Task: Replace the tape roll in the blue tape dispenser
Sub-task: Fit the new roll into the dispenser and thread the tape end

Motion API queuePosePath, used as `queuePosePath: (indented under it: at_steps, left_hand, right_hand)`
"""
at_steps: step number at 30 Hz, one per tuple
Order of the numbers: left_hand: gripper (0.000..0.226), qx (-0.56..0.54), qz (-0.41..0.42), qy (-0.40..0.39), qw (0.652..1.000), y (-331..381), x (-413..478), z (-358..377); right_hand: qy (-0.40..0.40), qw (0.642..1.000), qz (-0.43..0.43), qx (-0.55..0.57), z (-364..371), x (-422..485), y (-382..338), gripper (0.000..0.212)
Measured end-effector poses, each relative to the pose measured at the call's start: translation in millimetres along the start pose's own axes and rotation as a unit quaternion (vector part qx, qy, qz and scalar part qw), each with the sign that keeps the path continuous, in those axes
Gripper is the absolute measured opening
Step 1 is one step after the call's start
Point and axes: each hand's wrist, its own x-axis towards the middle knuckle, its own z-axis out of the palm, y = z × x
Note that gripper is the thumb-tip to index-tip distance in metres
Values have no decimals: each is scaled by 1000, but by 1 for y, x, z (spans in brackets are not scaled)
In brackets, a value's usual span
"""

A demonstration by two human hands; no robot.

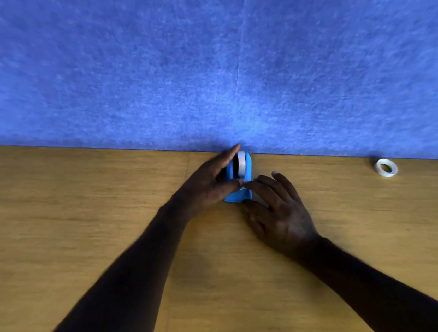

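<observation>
The blue tape dispenser (239,195) stands on the wooden table near the blue wall, with a white tape roll (242,163) seated upright in it. My left hand (209,184) wraps the dispenser's left side, thumb pressing near the cutter end. My right hand (277,208) rests at the dispenser's right front, its fingertips pinching at the tape end by the cutter. A second white tape roll (386,167) lies flat on the table far to the right, apart from both hands.
The wooden table (82,222) runs from edge to edge of the view. A blue felt wall panel (200,58) rises directly behind the dispenser, along the table's far edge.
</observation>
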Motion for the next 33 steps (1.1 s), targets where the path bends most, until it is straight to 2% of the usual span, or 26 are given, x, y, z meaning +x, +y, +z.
queuePosePath:
  at_steps: [8, 20, 26, 33]
  left_hand:
    - [77, 9, -7, 0, 1000, -2, 1, 0]
    - [62, -31, -30, 16, 999, 4, -1, -2]
    - [58, -87, -43, 63, 993, -1, -1, -2]
    - [53, -71, -20, 111, 991, -8, -11, 2]
  right_hand:
    - [14, 1000, -15, -23, 0, -3, -2, 10]
    - [8, 999, 1, -35, -4, -2, -10, 10]
    - [-22, 1000, 7, -16, -9, -4, -13, 14]
    - [-46, 999, 23, 15, -21, -7, -11, 24]
